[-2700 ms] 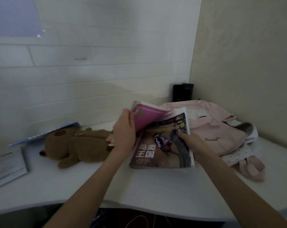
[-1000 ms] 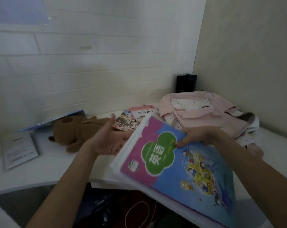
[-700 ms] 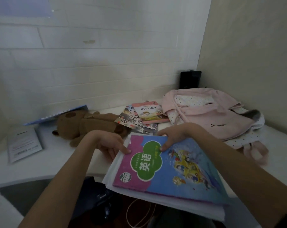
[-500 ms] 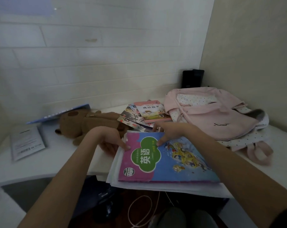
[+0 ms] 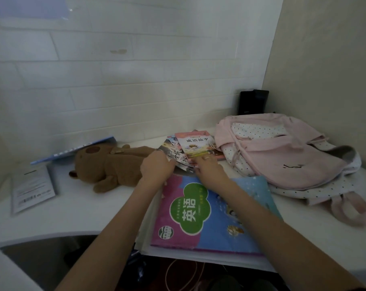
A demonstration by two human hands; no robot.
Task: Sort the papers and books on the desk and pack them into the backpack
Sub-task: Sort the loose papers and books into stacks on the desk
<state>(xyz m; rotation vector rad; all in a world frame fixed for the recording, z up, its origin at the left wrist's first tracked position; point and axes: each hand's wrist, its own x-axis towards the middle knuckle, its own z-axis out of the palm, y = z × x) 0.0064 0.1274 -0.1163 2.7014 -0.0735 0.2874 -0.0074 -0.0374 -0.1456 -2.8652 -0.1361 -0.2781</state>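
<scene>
Both hands' grip (image 5: 156, 169) (image 5: 207, 170) reaches glossy fanned booklets (image 5: 195, 148); clamped or not, unclear.

Your two forearms are bare from the near edge of the view up to the wrists, with no sleeve showing on either. Your left hand (image 5: 156, 170) wears nothing. Your right hand (image 5: 209, 171) has a thin pale ring on one finger. No watch, no bracelet.
</scene>
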